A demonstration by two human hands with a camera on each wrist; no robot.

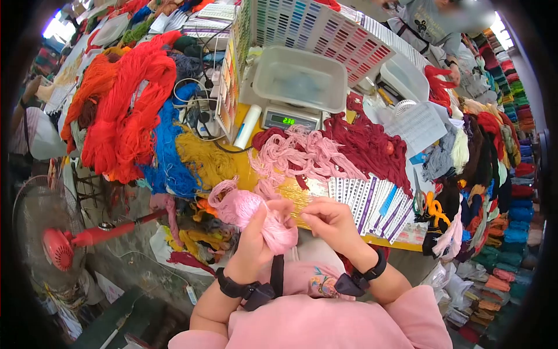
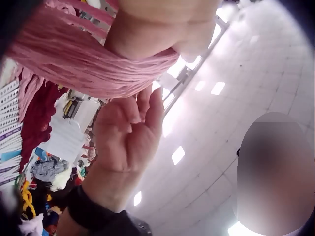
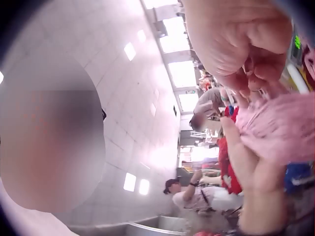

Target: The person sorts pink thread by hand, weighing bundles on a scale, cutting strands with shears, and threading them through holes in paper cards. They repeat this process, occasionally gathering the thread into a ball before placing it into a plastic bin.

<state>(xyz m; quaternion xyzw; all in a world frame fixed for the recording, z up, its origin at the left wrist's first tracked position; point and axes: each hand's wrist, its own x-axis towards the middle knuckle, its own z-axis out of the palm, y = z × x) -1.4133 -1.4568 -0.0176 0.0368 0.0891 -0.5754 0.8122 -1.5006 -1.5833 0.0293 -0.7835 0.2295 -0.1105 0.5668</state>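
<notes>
Left hand (image 1: 253, 246) gripping pink skein (image 1: 241, 208) by front edge of counter (image 1: 317, 186); right hand (image 1: 336, 225) bending fingers narrow, thread between: cannot tell. Gentle separating probably preventing knots.

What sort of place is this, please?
Probably a yarn workshop: bright red yarn skeins, an upright pale chart of small coloured swatches, and a grey digital scale with green digits suggest it.

Glossy pale-pink yarn skein (image 1: 246, 208), loosely bundled in the left fingers (image 1: 281, 206)
</notes>
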